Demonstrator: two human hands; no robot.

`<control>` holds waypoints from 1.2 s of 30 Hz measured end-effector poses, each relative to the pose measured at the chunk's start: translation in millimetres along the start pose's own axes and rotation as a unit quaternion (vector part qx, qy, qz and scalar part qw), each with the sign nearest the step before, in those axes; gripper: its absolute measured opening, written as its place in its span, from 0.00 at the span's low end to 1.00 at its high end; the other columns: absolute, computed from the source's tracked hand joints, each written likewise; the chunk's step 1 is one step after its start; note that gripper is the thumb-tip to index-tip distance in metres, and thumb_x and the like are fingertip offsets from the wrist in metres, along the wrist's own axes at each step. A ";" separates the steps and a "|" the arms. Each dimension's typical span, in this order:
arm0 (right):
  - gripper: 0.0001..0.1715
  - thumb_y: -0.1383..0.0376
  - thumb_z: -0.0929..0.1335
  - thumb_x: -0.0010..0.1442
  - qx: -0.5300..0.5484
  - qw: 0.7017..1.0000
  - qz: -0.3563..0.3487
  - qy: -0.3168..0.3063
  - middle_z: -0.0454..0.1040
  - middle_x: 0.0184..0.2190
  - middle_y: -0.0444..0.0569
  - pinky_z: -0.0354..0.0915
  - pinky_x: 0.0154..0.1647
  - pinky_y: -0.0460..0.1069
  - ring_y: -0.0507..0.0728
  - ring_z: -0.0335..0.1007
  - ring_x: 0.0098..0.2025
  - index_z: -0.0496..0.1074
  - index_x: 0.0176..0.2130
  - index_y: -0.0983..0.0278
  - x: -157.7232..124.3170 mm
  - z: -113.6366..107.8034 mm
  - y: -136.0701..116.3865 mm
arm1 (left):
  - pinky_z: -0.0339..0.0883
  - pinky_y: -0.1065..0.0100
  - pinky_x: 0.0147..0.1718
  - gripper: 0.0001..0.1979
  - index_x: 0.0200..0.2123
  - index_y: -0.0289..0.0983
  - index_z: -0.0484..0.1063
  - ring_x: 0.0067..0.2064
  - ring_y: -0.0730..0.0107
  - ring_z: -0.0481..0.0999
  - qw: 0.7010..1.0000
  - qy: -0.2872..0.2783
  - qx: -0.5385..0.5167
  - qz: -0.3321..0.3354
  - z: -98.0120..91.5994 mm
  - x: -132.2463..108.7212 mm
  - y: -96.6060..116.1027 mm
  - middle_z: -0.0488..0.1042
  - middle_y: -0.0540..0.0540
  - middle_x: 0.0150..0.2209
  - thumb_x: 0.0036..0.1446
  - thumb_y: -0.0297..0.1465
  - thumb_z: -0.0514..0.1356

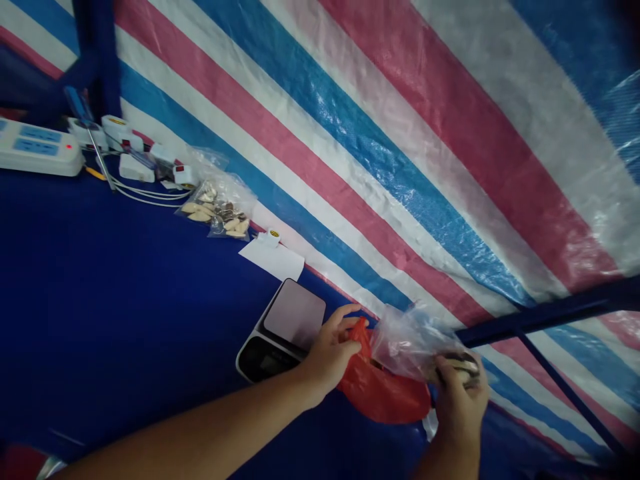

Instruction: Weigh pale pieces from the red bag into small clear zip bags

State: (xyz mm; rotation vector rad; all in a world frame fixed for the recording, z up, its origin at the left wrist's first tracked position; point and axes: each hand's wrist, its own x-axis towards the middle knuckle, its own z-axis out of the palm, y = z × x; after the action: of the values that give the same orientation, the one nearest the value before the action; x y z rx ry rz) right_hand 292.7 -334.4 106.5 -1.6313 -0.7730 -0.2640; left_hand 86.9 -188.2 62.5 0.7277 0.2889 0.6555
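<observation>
Background: woven plastic tarpaulin [380, 167] in pink, white and blue stripes, running diagonally across the far side, crossed at right by a dark blue metal frame bar [545, 313].

Surface: dark blue covered bench [125, 320] carrying all items listed.

Far left group: white rectangular power strip [37, 148] with blue switches and a small red light; blue-handled screwdriver [83, 127] with a long steel shaft; several white plug adapters [136, 167] trailing thin white cables [150, 195].

Centre: clear plastic zip bag [217, 210] lying flat, filled with pale and dark pieces, their kind too small to tell; whether it is sealed cannot be told. Just beyond it, a white paper slip [273, 259] sits under a small white roll of tape [273, 237].

Near centre: black-and-white digital scale [283, 330] with a flat, pale pink platform, its display unreadable.

Hands: held apart, both at work to the right of the scale. Left hand [327, 353] pinches a crumpled red plastic bag [380, 390] by its upper edge, close beside the scale. Right hand [460, 400] is clamped around the lower end of a clear plastic bag [410, 343], which holds dark-and-pale pieces [463, 367] and is raised off the bench.

State of work: one clear bag lies on the bench; a second remains in hand, above the red bag.
</observation>
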 end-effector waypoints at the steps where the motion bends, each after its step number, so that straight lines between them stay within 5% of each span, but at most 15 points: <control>1: 0.22 0.57 0.79 0.46 0.011 0.999 -0.022 0.026 0.72 0.29 0.44 0.67 0.26 0.47 0.53 0.67 0.27 0.72 0.37 0.62 -0.6 -2.7 -1.0 | 0.68 0.66 0.46 0.35 0.59 0.43 0.66 0.51 0.65 0.76 1.000 -0.008 0.010 0.009 -0.9 1.4 -1.6 0.72 0.42 0.57 0.46 0.19 0.56; 4: 0.23 0.55 0.79 0.43 0.019 0.997 -0.037 0.059 0.71 0.26 0.45 0.66 0.22 0.49 0.55 0.67 0.24 0.72 0.35 0.61 -1.4 -8.3 -5.9 | 0.70 0.65 0.47 0.38 0.60 0.44 0.65 0.54 0.64 0.75 0.998 -0.032 0.033 0.046 -4.2 5.8 -8.0 0.69 0.43 0.61 0.43 0.17 0.54; 9: 0.22 0.55 0.77 0.46 -0.153 0.983 -0.068 -0.074 0.77 0.30 0.47 0.69 0.31 0.48 0.56 0.73 0.30 0.74 0.38 0.64 -2.8 3.8 -18.8 | 0.72 0.57 0.54 0.38 0.62 0.46 0.66 0.54 0.61 0.76 0.976 -0.051 0.154 0.143 -9.8 4.4 -12.3 0.72 0.43 0.58 0.47 0.18 0.54; 16: 0.18 0.58 0.71 0.52 -0.230 0.946 -0.060 -0.221 0.76 0.29 0.44 0.69 0.31 0.47 0.55 0.73 0.29 0.74 0.43 0.63 -14.5 4.0 -35.1 | 0.51 0.49 0.71 0.37 0.63 0.44 0.63 0.71 0.59 0.58 0.912 -0.038 0.288 0.291 -13.4 1.6 -15.1 0.61 0.43 0.68 0.50 0.17 0.53; 28: 0.32 0.60 0.66 0.51 -0.301 0.896 -0.087 -0.315 0.77 0.52 0.52 0.69 0.55 0.58 0.64 0.75 0.53 0.69 0.56 0.60 -28.1 33.3 -31.9 | 0.63 0.54 0.65 0.32 0.62 0.41 0.59 0.64 0.61 0.66 0.859 -0.065 0.351 0.367 -13.0 -1.5 -19.4 0.65 0.39 0.62 0.53 0.19 0.55; 36: 0.31 0.61 0.62 0.59 -0.329 0.874 -0.173 -0.312 0.76 0.54 0.56 0.70 0.55 0.61 0.65 0.75 0.54 0.64 0.61 0.61 -37.1 36.1 -14.8 | 0.68 0.54 0.60 0.26 0.57 0.37 0.64 0.59 0.57 0.71 0.845 -0.100 0.398 0.344 -10.0 -5.9 -17.1 0.71 0.38 0.54 0.54 0.29 0.61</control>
State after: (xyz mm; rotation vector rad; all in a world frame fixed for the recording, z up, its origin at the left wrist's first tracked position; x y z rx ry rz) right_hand 246.9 -312.4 88.8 -2.2562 -1.6095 -0.2703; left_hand 85.5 -196.4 43.5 1.7387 0.0846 1.1469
